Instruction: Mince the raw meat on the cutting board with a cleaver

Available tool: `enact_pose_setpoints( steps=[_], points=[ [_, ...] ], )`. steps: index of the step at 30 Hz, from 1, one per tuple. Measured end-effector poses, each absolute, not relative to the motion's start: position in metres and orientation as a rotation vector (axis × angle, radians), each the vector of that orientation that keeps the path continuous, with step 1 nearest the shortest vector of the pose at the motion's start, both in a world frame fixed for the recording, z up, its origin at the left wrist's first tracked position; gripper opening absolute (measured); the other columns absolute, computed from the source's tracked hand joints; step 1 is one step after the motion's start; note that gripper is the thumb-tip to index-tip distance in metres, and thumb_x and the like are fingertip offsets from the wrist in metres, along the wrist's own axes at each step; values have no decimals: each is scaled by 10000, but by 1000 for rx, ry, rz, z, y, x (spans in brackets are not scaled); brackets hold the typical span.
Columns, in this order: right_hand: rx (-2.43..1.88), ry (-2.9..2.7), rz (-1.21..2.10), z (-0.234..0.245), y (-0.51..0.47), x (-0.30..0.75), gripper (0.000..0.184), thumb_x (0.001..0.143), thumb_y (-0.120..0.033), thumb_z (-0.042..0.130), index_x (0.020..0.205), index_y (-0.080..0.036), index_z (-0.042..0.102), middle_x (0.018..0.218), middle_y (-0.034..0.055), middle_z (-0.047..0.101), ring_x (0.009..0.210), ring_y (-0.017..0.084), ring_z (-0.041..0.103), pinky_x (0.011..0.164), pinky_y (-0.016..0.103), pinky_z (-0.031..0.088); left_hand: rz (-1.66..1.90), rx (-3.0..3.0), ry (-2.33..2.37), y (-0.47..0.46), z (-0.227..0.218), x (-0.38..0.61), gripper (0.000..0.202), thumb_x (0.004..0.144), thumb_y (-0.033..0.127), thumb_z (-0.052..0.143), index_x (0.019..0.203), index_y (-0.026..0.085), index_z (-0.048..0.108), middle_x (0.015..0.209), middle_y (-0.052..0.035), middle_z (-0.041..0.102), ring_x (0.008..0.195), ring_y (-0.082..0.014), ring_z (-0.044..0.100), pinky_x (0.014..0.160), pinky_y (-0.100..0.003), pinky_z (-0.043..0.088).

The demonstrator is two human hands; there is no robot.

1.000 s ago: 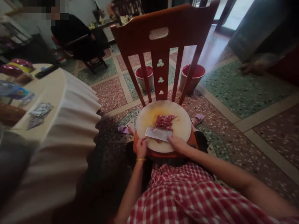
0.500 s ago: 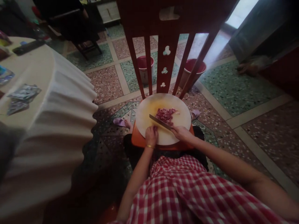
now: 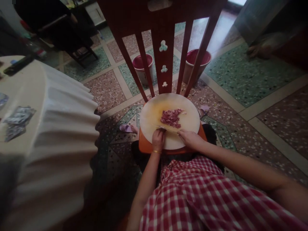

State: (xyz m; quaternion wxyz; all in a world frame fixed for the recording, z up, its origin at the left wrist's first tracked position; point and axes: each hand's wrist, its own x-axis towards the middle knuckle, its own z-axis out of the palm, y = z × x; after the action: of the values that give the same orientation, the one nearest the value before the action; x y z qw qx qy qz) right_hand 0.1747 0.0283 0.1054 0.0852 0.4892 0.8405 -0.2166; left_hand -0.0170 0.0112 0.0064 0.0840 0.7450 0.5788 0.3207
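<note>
A round white cutting board (image 3: 148, 112) lies on the seat of a wooden chair in front of me. Chopped red meat (image 3: 170, 118) is heaped near its middle. My right hand (image 3: 190, 138) is closed round the handle of a kitchen knife (image 3: 169, 129), whose blade shows almost edge-on, pointing left just below the heap. At the board's near left, my left hand (image 3: 158, 139) has its fingers curled down by the blade tip. Those fingers press on a piece of meat that is mostly hidden now.
The chair's slatted back (image 3: 157, 64) rises behind the board, above its orange seat (image 3: 144, 142). Beyond stand two bins (image 3: 144, 72) (image 3: 196, 65). A cloth-covered table (image 3: 62, 106) at left bears silvery packets (image 3: 20, 115). A person in dark clothing (image 3: 43, 16) sits at the far left.
The knife has turned from showing its blade's side to nearly edge-on, and its tip has come down to my left fingers. The camera view has shifted slightly.
</note>
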Motion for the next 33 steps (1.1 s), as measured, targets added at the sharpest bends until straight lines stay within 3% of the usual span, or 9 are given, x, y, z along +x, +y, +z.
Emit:
enact_pose_setpoints(
  steps=[7,14,20,27,33],
  points=[
    [1389,2480,-588,110,14,176,263,826,-96,330,1054,-150,451,864,81,613,754,193,599,575,262,393,957,2284,1787,12,-4,-16,311,820,174,435,1124,162,504,987,-110,586,979,-201,513,834,-361,453],
    [1356,2440,-550,105,24,154,238,846,-114,309,1025,-128,466,818,111,621,689,211,611,522,272,400,992,2273,1766,14,-5,-17,311,812,164,437,1114,149,511,1002,-119,579,1000,-206,506,843,-355,447],
    [1329,2598,-658,92,47,121,247,870,-144,283,1013,-108,481,859,126,628,772,220,602,627,300,426,998,2251,1804,15,-10,-17,192,814,192,443,924,140,591,813,-103,589,866,-195,542,765,-334,459],
    [1379,2392,-737,83,27,169,323,805,-125,367,1120,-115,438,868,129,637,769,236,606,619,313,430,1006,2199,1729,15,-7,-16,228,821,179,433,1005,162,566,926,-101,588,932,-179,516,832,-332,437],
    [1417,2671,-801,80,50,125,439,805,-85,316,1239,-134,359,1022,114,598,930,212,550,803,328,383,1048,2194,1798,16,-8,-13,173,815,196,442,870,156,601,815,-96,583,849,-184,533,765,-328,451]
  ],
)
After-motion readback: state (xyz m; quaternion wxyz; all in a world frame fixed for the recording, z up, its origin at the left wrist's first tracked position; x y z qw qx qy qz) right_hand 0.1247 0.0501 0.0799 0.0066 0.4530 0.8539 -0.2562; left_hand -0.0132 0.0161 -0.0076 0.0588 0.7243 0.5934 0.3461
